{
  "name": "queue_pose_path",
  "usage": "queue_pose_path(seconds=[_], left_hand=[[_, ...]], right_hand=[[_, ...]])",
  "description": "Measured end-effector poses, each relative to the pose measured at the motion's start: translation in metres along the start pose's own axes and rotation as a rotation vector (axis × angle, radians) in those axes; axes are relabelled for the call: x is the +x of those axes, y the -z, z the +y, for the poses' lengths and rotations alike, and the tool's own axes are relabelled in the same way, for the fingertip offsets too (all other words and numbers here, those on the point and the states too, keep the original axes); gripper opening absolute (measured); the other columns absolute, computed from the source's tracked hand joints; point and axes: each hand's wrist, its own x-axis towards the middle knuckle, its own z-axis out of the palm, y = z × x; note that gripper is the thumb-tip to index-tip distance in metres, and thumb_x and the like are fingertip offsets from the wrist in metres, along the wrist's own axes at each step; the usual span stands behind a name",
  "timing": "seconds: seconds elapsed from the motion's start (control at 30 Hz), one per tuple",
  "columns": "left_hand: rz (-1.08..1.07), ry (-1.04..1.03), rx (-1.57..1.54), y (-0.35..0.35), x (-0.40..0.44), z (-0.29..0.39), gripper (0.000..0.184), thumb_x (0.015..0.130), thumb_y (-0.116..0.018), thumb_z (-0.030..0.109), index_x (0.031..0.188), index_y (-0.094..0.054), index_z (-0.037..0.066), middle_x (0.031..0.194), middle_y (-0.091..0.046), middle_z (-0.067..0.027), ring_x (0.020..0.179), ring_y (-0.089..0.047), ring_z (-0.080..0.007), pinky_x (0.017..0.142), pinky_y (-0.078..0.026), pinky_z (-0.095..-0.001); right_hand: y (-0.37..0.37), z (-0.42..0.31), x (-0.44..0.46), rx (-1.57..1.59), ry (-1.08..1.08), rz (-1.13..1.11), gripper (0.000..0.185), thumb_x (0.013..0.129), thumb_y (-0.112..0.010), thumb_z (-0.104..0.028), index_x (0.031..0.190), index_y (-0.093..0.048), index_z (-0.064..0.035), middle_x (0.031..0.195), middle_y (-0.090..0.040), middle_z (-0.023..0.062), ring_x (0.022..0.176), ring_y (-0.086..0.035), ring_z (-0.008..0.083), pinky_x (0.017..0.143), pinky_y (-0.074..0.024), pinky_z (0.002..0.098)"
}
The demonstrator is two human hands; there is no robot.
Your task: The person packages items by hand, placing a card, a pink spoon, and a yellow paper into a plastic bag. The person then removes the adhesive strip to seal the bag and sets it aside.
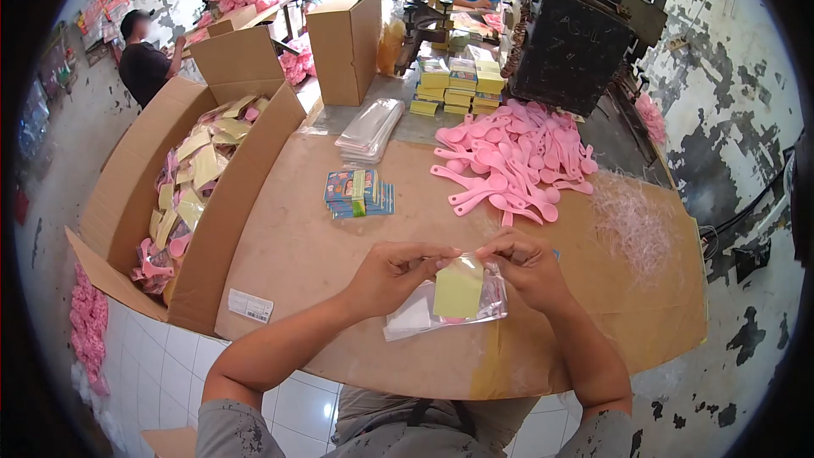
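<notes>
My left hand (392, 276) and my right hand (531, 271) face each other near the front of the table, both closed in a pinch. Between them they grip the top edge of a clear plastic bag (464, 263). Inside the bag is a pale yellow card (459, 290), with a bit of pink showing at its lower edge. Beneath it lie more clear plastic bags (410, 319). Farther back is a pile of pink plastic spoons (517, 157). A banded stack of printed cards (343, 191) rests to the left of the spoons.
An open carton (233, 220) full of packed bags stands at the left. Behind are a stack of clear sleeves (370, 131), yellow card stacks (458, 76), a closed box (343, 47) and a black machine (572, 51). Plastic shreds (632, 220) lie right. Other people work farther back.
</notes>
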Motion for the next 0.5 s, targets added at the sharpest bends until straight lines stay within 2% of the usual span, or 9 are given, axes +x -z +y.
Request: queue_pose_path(seconds=[0.23, 0.3, 0.4, 0.43, 0.5], left_hand=[[-0.036, 0.078, -0.064, 0.003, 0.000, -0.004, 0.025, 0.104, -0.063, 0.009, 0.125, -0.071, -0.002, 0.115, -0.075, -0.0115, 0.102, -0.071, -0.0144, 0.089, -0.060, -0.0301], [-0.034, 0.050, -0.113, 0.003, 0.000, -0.004, 0.027, 0.106, -0.061, 0.012, 0.126, -0.070, -0.003, 0.117, -0.074, -0.0123, 0.104, -0.071, -0.0157, 0.091, -0.060, -0.0316], [-0.031, 0.158, -0.353, 0.005, 0.000, -0.002, 0.028, 0.107, -0.059, 0.012, 0.128, -0.069, -0.004, 0.119, -0.073, -0.0115, 0.103, -0.070, -0.0132, 0.092, -0.059, -0.0307], [-0.015, 0.169, -0.330, 0.004, 0.000, -0.004, 0.028, 0.107, -0.059, 0.012, 0.128, -0.069, -0.004, 0.117, -0.074, -0.0114, 0.102, -0.070, -0.0126, 0.091, -0.059, -0.0299], [0.023, 0.191, -0.287, 0.000, 0.002, -0.008, 0.029, 0.106, -0.060, 0.012, 0.129, -0.068, -0.005, 0.115, -0.075, -0.0112, 0.100, -0.071, -0.0115, 0.089, -0.059, -0.0282]], right_hand=[[0.009, -0.005, -0.002, -0.128, -0.002, -0.055, 0.029, 0.089, -0.065, 0.007, 0.112, -0.079, -0.0036, 0.108, -0.069, 0.0033, 0.094, -0.061, 0.0109, 0.080, -0.0489, 0.0251], [0.011, -0.006, -0.001, -0.111, 0.018, -0.070, 0.026, 0.091, -0.066, 0.005, 0.111, -0.079, -0.0036, 0.109, -0.069, 0.0037, 0.094, -0.062, 0.0108, 0.079, -0.0494, 0.0248], [0.009, -0.008, 0.000, -0.052, -0.018, -0.059, 0.021, 0.093, -0.069, 0.000, 0.110, -0.079, -0.0032, 0.110, -0.070, 0.0042, 0.093, -0.063, 0.0110, 0.077, -0.0507, 0.0248], [0.008, -0.008, 0.000, -0.028, -0.044, -0.050, 0.019, 0.093, -0.070, -0.002, 0.110, -0.079, -0.0030, 0.110, -0.070, 0.0043, 0.093, -0.063, 0.0111, 0.077, -0.0513, 0.0249], [0.008, -0.012, 0.000, -0.193, -0.020, -0.057, 0.017, 0.094, -0.072, -0.003, 0.109, -0.079, -0.0021, 0.110, -0.069, 0.0047, 0.092, -0.064, 0.0113, 0.077, -0.0522, 0.0251]])
